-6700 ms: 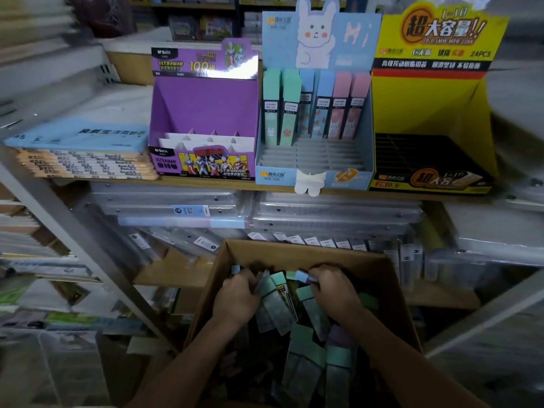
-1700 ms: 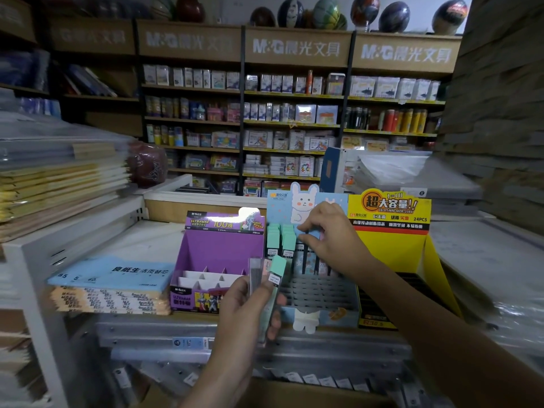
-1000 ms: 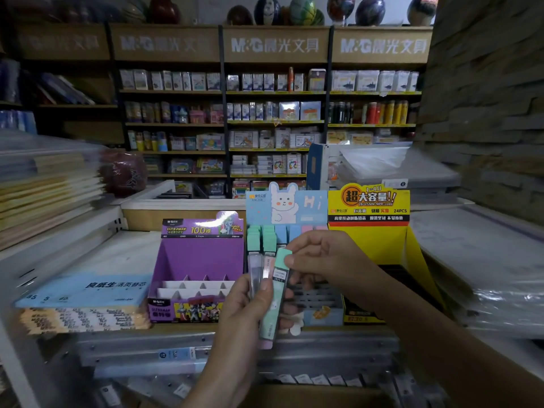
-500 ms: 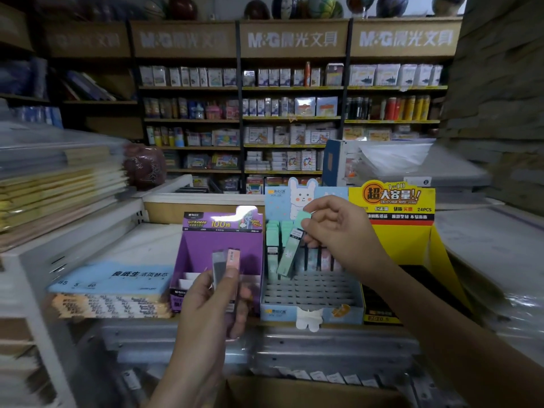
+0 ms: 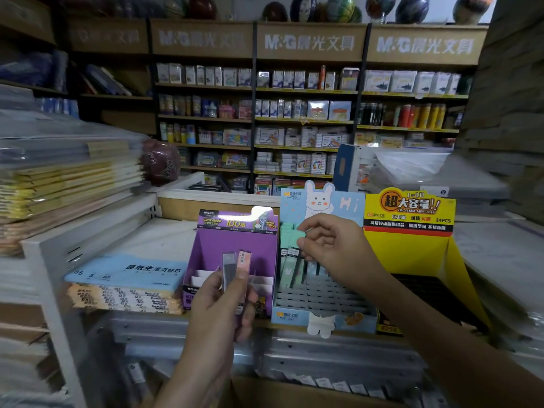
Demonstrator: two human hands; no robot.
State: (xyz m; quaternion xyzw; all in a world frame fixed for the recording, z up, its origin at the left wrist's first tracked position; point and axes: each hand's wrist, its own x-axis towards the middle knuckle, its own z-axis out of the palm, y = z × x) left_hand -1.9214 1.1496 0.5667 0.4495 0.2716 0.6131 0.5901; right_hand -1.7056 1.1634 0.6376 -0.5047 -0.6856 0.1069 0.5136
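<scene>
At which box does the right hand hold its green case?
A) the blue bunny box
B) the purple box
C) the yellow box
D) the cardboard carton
A: the right hand pinches the green case upright at the back row of the blue bunny box.

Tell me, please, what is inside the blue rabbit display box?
Green cases stand back left; front slots are empty. The right hand, pinching one, hides most remaining back slots.
</scene>
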